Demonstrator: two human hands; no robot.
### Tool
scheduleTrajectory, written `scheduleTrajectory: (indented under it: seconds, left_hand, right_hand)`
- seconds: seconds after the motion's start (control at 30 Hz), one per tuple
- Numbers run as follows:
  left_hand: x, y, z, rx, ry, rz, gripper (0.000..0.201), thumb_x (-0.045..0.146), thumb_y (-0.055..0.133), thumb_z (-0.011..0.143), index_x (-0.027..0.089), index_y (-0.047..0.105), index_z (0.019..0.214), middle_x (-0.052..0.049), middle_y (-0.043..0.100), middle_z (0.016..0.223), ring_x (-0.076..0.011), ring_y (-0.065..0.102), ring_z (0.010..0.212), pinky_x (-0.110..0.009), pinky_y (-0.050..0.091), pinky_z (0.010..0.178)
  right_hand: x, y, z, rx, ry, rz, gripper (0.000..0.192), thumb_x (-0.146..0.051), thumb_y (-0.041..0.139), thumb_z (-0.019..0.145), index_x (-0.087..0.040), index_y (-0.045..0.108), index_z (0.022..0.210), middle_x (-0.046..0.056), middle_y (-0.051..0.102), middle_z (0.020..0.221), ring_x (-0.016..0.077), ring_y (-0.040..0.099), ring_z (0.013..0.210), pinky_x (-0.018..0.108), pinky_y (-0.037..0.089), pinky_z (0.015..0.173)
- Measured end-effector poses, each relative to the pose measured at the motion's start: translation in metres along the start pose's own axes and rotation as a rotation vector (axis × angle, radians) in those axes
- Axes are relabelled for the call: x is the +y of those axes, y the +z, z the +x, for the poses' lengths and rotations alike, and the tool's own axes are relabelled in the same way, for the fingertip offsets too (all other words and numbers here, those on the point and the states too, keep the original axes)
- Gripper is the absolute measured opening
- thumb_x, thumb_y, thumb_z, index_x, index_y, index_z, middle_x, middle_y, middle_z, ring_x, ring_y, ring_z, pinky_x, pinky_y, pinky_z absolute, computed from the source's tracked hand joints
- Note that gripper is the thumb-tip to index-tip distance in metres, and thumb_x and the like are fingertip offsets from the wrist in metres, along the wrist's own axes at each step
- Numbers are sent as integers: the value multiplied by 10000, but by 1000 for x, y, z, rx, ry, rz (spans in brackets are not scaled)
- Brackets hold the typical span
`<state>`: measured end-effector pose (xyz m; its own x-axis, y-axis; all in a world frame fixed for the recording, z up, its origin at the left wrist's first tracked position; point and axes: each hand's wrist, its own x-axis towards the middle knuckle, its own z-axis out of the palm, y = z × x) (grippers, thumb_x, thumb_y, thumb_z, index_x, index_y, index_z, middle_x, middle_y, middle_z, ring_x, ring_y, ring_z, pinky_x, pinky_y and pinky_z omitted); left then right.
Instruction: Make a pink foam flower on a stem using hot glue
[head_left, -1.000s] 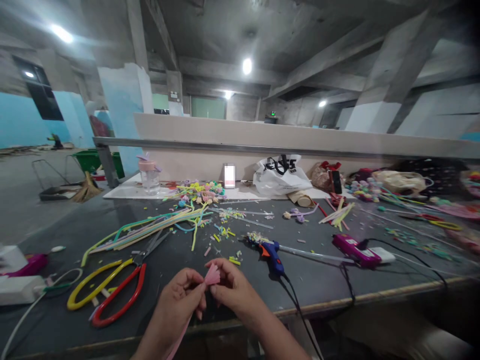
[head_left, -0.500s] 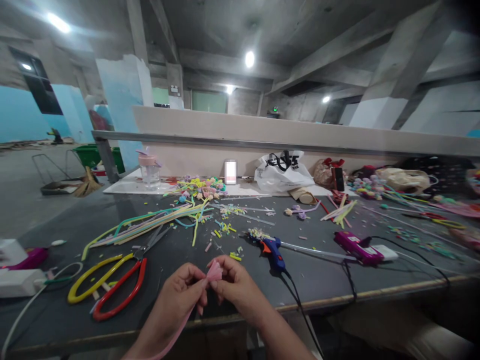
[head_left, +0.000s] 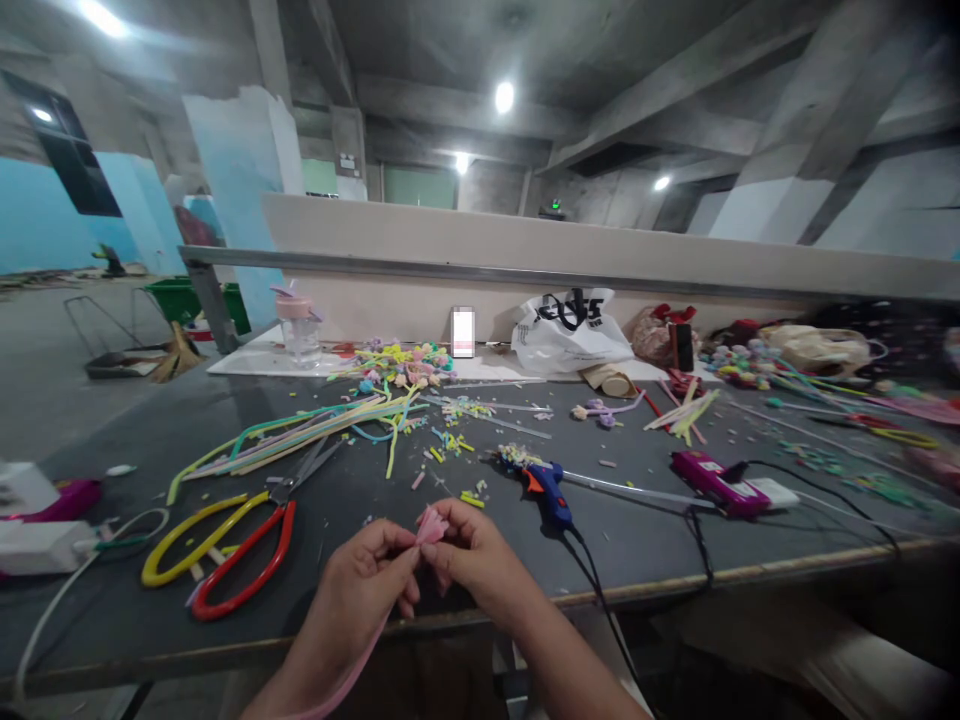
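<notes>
A pink strip (head_left: 432,526) is pinched between both hands near the table's front edge. Its upper end is gathered into a small ruffled tuft, while its long tail runs down along my left wrist. My left hand (head_left: 367,572) grips the strip just under the tuft, thumb against fingers. From the other side, the fingertips of my right hand (head_left: 471,552) close on the tuft and partly hide it. To the left lie large scissors (head_left: 287,530) with one yellow and one red handle, blades apart. A blue glue gun (head_left: 553,498) rests on its side to the right.
Pastel strips (head_left: 300,438) and a heap of small pompom-like flowers (head_left: 405,362) lie behind the scissors. Cut scraps (head_left: 450,442) litter the middle. A magenta power strip (head_left: 709,482) with cords sits right. A lidded cup (head_left: 300,330), phone (head_left: 463,332) and white bag (head_left: 566,335) stand at the back.
The view has tipped slightly, so the table things sit higher in it. My right fingertips have shifted a little on the pink tuft, which looks more bunched. Both hands keep their hold.
</notes>
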<state>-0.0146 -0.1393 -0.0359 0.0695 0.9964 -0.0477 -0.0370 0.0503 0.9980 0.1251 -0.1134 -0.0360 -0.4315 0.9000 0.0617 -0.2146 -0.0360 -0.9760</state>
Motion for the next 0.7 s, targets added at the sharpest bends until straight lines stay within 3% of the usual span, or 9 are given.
scheduleTrajectory:
  seconds: [0.57, 0.7]
  left_hand:
    - [0, 5, -2, 18, -47, 173, 163, 309, 565, 697, 147, 584, 698, 46, 525, 419, -93, 489, 380, -194, 433, 395]
    - [-3, 5, -2, 22, -24, 151, 163, 316, 549, 720, 153, 559, 719, 48, 523, 443, -94, 488, 389, -200, 437, 397]
  right_hand:
    - [3, -3, 0, 39, 15, -24, 281, -349, 700, 647, -142, 513, 677, -65, 547, 501, 28, 424, 309, 139, 321, 315]
    - [3, -1, 1, 31, 20, -28, 265, -318, 700, 653, -145, 512, 726, -71, 534, 528, 25, 425, 336, 134, 345, 327]
